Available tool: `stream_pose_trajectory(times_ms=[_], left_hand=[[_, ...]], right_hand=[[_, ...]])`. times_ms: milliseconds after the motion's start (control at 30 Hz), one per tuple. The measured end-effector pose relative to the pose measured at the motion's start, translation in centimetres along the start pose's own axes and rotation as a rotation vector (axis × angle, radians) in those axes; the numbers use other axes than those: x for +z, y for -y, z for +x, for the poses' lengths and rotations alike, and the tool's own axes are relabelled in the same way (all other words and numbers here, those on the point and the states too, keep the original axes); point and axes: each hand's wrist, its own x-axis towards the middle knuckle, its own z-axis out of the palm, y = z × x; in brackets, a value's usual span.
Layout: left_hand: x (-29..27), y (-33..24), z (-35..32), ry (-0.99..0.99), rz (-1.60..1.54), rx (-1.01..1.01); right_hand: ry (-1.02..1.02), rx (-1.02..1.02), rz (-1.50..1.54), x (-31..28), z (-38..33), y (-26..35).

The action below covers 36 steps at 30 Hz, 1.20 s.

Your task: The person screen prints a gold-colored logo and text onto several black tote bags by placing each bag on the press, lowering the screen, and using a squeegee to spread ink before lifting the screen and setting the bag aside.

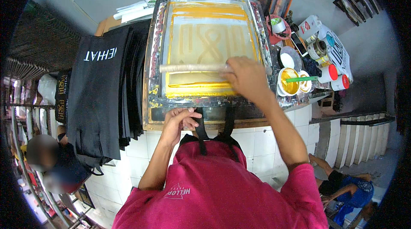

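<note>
My right hand [245, 76] grips the right end of a long squeegee [192, 68] with a pale wooden handle. The squeegee lies across the mesh of a screen-printing frame [262, 40], over its lower half. Yellow ink [201, 86] streaks the mesh below the squeegee and along the top edge. A large symbol pattern [209, 42] shows through the mesh. Below the frame's near edge, my left hand [180, 121] has its fingers apart and partly bent, beside a black strap [200, 130]. Whether it touches the strap I cannot tell. A second black strap [230, 122] hangs to the right.
Stacked black bags [100, 87] stand at left. At right are an ink tub [287, 81] with a green stick [304, 79], red-lidded jars [329, 74] and a phone [299, 43]. Other people [351, 190] are at lower right and lower left [60, 164].
</note>
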Motion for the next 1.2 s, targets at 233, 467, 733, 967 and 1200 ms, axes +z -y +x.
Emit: stream_pose_trajectory(times_ms=[233,467,733,967,1200], left_hand=[[0.0,-0.7,-0.3,-0.003,-0.022,-0.015],[0.2,-0.7,-0.3,-0.027,-0.014,-0.007],[0.3,-1.0,-0.4,-0.03,-0.064,-0.051],[0.3,-0.7,0.2,-0.097,-0.358,-0.178],[-0.1,-4.4,-0.2,0.139,-0.259,-0.284]], right_hand=[[0.265,0.004,0.024,-3.6,-1.8,-0.7],[0.15,-0.144,-0.056,-1.5,-4.1,-0.8],[0.007,-0.183,-0.067,3.3,6.5,-9.0],[0.175,-0.093,-0.086,3.7,21.6,-14.9],[0.188,-0.005,-0.165,5.0,25.4,-16.5]])
